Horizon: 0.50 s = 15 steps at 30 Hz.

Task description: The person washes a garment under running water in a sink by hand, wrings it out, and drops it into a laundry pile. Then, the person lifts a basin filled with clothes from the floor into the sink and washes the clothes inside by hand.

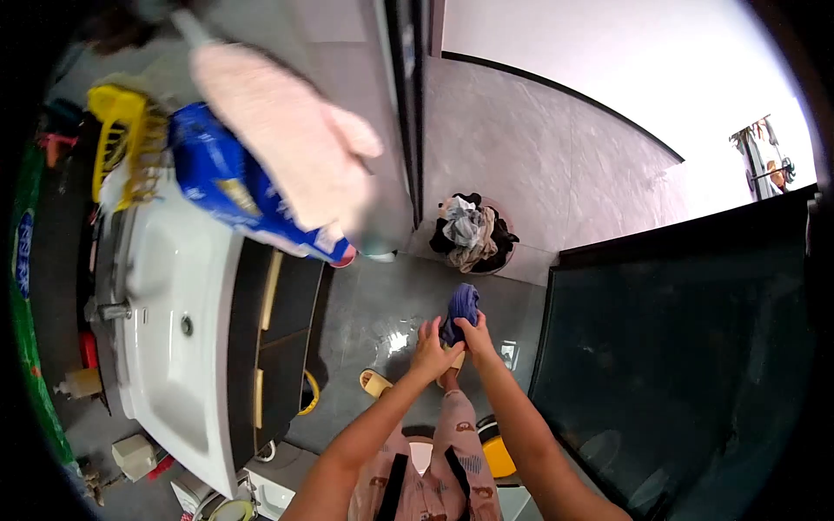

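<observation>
A bunched purple-blue cloth [464,304] is held low in front of me, above the grey floor. My left hand [432,354] is closed at the cloth's lower left edge. On its right side my right hand [474,335] grips the fabric with bent fingers. Just beyond the cloth stands a round basket [509,257] heaped with grey, beige and black clothes [469,227]. Beneath my hands, a foot in a yellow slipper [452,369] shows in part.
At the left are a white sink [187,382] with a dark cabinet [287,347], a yellow basket [122,143] and a blue package [217,174]. A blurred pink mitt-like item [278,130] hangs close above. A dark glass panel [678,347] stands at the right.
</observation>
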{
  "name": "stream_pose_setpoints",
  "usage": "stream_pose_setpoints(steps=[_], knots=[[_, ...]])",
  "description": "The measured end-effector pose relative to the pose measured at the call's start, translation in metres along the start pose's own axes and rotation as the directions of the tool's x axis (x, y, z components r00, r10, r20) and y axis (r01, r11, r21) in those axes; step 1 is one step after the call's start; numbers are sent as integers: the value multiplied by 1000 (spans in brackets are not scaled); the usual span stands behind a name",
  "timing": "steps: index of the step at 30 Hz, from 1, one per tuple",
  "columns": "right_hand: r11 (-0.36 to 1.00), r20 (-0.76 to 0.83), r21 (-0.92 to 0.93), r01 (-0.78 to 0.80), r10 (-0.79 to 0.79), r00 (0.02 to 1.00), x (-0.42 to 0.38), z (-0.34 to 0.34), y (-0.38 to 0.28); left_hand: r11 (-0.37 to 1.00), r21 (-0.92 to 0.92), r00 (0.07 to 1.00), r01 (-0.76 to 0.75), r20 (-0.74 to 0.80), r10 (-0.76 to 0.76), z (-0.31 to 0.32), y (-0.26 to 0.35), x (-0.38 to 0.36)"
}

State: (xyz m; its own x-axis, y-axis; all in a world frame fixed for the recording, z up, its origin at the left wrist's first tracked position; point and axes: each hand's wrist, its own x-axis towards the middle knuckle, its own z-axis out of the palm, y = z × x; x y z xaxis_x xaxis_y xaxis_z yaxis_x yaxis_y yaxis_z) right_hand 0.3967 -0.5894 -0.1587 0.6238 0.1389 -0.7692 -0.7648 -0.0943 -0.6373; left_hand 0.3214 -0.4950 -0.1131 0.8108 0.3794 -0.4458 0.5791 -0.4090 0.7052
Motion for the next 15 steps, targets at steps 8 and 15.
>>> stream_pose_setpoints(steps=[8, 15], knots=[[895, -218, -392, 212, -314, 924, 172, -35, -8, 936, -328, 991, 128, 11, -131, 103, -37, 117], [575, -192, -751, 323, -659, 728, 271, -6, -57, 943, -323, 993, 79, -59, -103, 129, -79, 192]])
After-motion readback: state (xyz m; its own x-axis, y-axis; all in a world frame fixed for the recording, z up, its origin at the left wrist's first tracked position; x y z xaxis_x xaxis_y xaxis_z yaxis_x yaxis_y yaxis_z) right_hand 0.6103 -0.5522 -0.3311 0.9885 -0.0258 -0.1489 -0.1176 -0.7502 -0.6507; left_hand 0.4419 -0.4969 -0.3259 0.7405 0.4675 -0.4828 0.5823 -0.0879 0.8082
